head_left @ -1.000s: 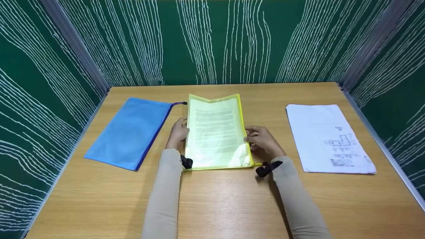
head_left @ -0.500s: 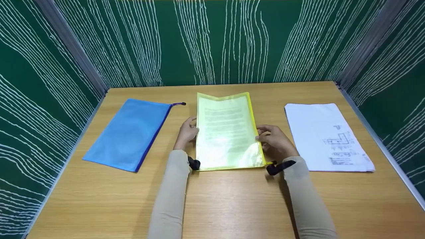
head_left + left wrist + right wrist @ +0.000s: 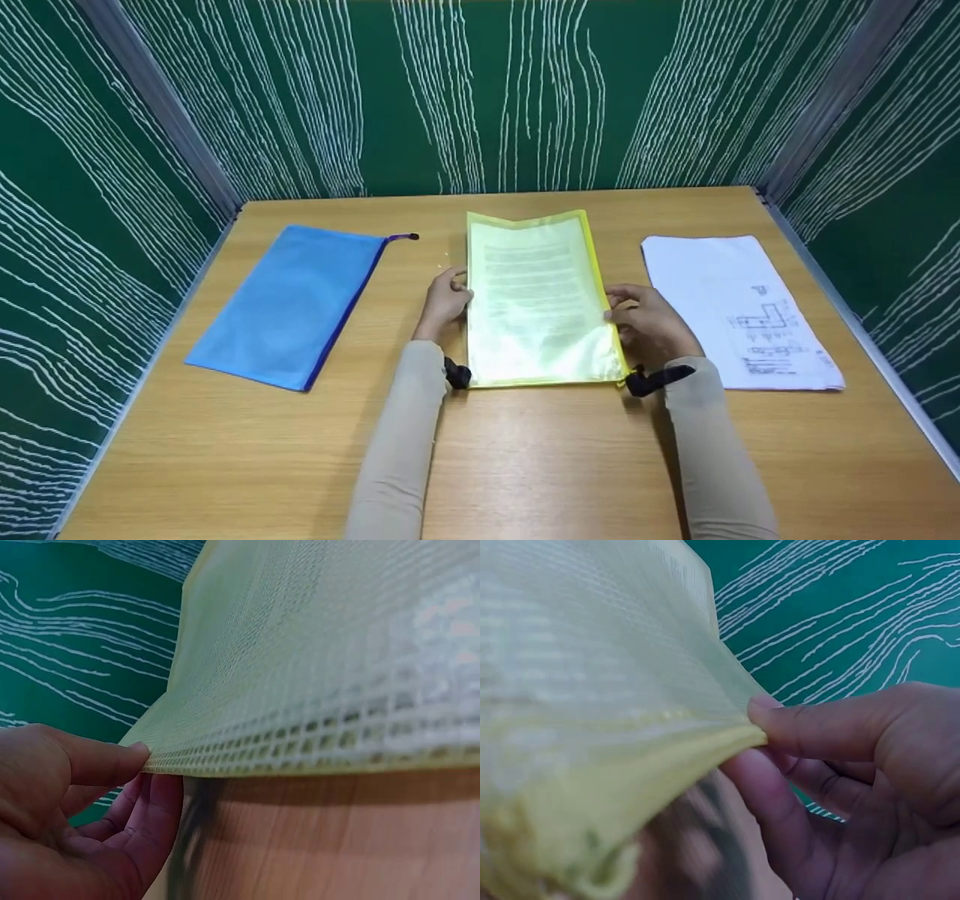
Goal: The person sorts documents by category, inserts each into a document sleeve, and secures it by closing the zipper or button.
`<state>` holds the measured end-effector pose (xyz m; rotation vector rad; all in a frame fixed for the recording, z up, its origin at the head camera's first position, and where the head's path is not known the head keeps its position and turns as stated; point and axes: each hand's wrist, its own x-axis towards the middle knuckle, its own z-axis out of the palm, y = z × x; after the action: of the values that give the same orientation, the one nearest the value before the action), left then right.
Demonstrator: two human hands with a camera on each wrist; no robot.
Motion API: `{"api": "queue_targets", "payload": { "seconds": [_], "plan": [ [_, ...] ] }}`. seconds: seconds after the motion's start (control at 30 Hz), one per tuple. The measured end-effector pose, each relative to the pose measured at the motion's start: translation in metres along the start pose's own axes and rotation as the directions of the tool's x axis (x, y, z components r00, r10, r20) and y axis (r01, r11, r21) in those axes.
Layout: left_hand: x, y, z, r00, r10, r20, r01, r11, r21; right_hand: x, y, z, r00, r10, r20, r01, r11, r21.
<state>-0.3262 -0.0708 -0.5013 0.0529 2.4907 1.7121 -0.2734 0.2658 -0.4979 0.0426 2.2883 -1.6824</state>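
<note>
Yellow folder (image 3: 536, 315) held by both side edges
Left hand (image 3: 445, 301) pinches one; right hand (image 3: 651, 319) pinches the other; blue folder (image 3: 292, 300) lies left, papers (image 3: 731, 307) right.

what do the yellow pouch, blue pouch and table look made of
Yellow pouch: probably glossy, meshed plastic; light glares off it and a grid shows close up.
Blue pouch: plastic or fabric, unclear; its face looks smooth and fairly matt.
Table: wood or laminate; grain and a soft sheen show.

A wood-grain counter (image 3: 225, 457) bears a blue zip pouch (image 3: 289, 304) near its left edge, printed papers (image 3: 712, 285) near its right.
</note>
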Motion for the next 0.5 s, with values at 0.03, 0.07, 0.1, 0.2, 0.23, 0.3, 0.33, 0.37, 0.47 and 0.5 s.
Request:
{"api": "queue_targets", "payload": {
  "seconds": [0.03,0.07,0.1,0.2,0.23,0.3,0.33,0.37,0.47,0.5],
  "plan": [
    [0.000,0.001,0.003,1.000,0.006,-0.002,-0.006,1.000,0.002,-0.001,0.000,-0.003,1.000,-0.008,-0.005,0.008,0.999,-0.032],
    [0.000,0.002,0.005,1.000,0.008,-0.001,-0.008,1.000,-0.001,-0.002,0.000,-0.005,1.000,-0.018,-0.009,0.017,0.997,-0.071],
    [0.000,0.004,0.007,1.000,0.011,-0.002,-0.011,1.000,-0.002,-0.002,0.000,-0.008,1.000,-0.024,-0.013,0.023,0.995,-0.097],
    [0.001,0.007,0.015,1.000,0.019,-0.013,-0.019,1.000,0.020,-0.005,0.001,-0.016,0.999,-0.049,-0.014,0.046,0.985,-0.166],
    [0.000,0.008,0.017,1.000,0.018,-0.014,-0.018,1.000,0.025,-0.005,0.002,-0.017,0.998,-0.054,-0.015,0.051,0.982,-0.182],
    [0.001,0.009,0.021,1.000,0.019,-0.017,-0.018,0.999,0.041,-0.006,0.003,-0.021,0.998,-0.057,-0.011,0.054,0.980,-0.192],
    [0.001,0.009,0.023,1.000,0.017,-0.015,-0.016,0.999,0.048,-0.006,0.004,-0.022,0.998,-0.057,-0.012,0.053,0.980,-0.194],
    [0.001,0.010,0.024,1.000,0.014,-0.011,-0.014,0.999,0.051,-0.007,0.004,-0.024,0.998,-0.054,-0.013,0.051,0.979,-0.197],
    [0.001,0.011,0.030,1.000,0.003,0.005,-0.004,0.999,0.044,-0.008,0.007,-0.028,0.999,-0.040,-0.025,0.034,0.978,-0.207],
    [0.001,0.011,0.032,1.000,0.000,0.011,-0.001,0.999,0.040,-0.008,0.007,-0.029,0.999,-0.036,-0.029,0.029,0.977,-0.213]
  ]
}}
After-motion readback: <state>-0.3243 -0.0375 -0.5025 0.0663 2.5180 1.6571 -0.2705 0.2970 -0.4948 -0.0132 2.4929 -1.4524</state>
